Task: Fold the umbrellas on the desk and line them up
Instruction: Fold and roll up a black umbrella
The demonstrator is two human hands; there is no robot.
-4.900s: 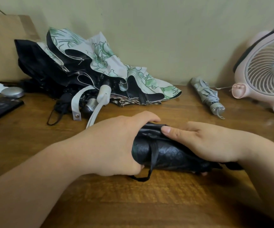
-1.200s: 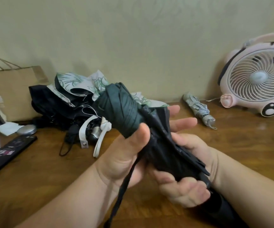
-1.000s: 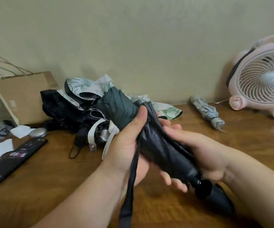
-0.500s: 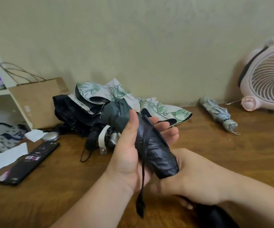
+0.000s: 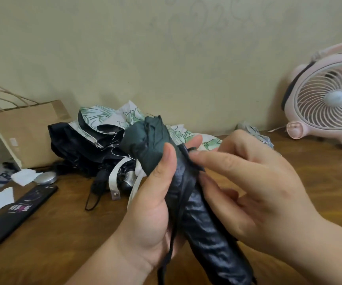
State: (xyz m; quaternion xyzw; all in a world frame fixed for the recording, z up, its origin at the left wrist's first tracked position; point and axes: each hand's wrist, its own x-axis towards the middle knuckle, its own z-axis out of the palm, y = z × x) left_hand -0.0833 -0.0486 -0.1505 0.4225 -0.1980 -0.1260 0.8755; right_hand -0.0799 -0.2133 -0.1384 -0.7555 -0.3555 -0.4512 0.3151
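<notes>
The left hand (image 5: 151,212) holds the dark umbrella (image 5: 205,223) up over the counter (image 5: 63,243). Its thumb lies flat on the front and its fingers wrap round the back, so only their tips peek out. The umbrella is rolled up and tilted, with its green top pointing up and away. Its bottom end is cut off at the edge of the picture, so the handle cannot be seen. A thin black strap (image 5: 171,245) hangs down from it, along the left palm.

The right hand (image 5: 258,192) is on the other side, with its fingertips (image 5: 193,156) on a fold of the cloth. The thumb is hard to make out, so I cannot tell if this hand pinches the fold or only touches it.

Behind, a white and green umbrella (image 5: 104,116) and a black umbrella (image 5: 73,140) lie in a messy, unfolded pile. A folded grey umbrella (image 5: 248,128) is mostly hidden behind the right hand. A pink fan (image 5: 326,99) stands at the right, partly cut off. At the left are a paper bag (image 5: 28,128) and a dark phone (image 5: 16,212).
</notes>
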